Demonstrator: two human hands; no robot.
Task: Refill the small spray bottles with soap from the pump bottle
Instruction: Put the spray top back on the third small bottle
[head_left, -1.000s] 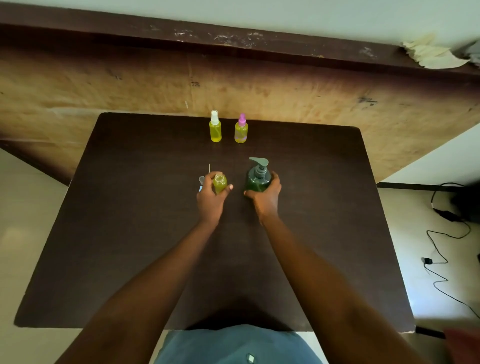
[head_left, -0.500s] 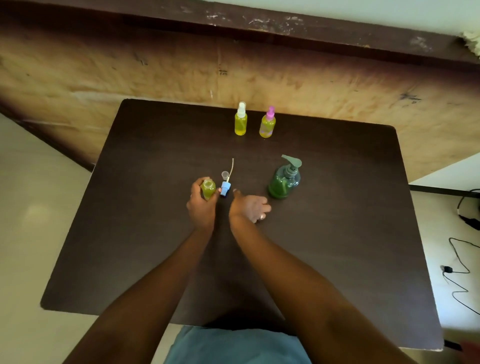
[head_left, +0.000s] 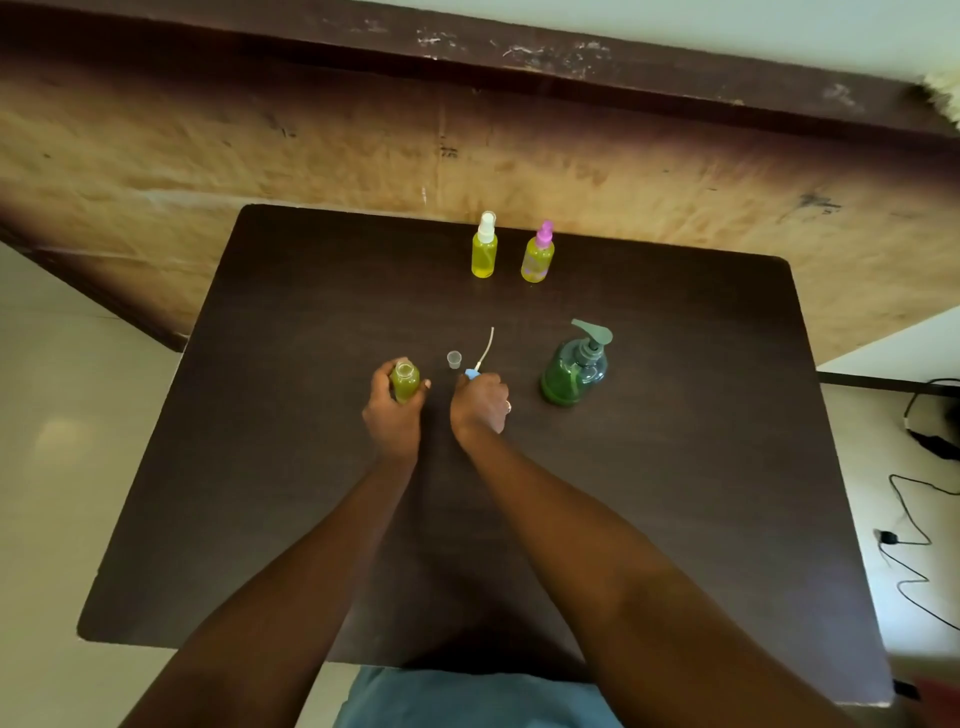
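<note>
My left hand (head_left: 392, 410) grips an uncapped small spray bottle (head_left: 405, 382) holding yellow-green liquid, upright on the dark table (head_left: 260, 467). Just to its right, my right hand (head_left: 480, 402) has its fingers curled on the blue spray head (head_left: 471, 373), whose white dip tube (head_left: 487, 345) points away from me. A small clear cap (head_left: 454, 359) stands beside it. The green pump bottle (head_left: 574, 366) stands alone to the right of my right hand. Two capped spray bottles stand at the far edge, one with a white top (head_left: 484, 245) and one with a pink top (head_left: 538, 253).
A worn wooden board (head_left: 467, 135) runs behind the table's far edge. Black cables (head_left: 914, 540) lie on the floor at the right. Pale floor shows to the left of the table.
My right hand let go of the pump bottle, moved left and took hold of the blue spray head. My left hand kept its grip on the open small bottle.
</note>
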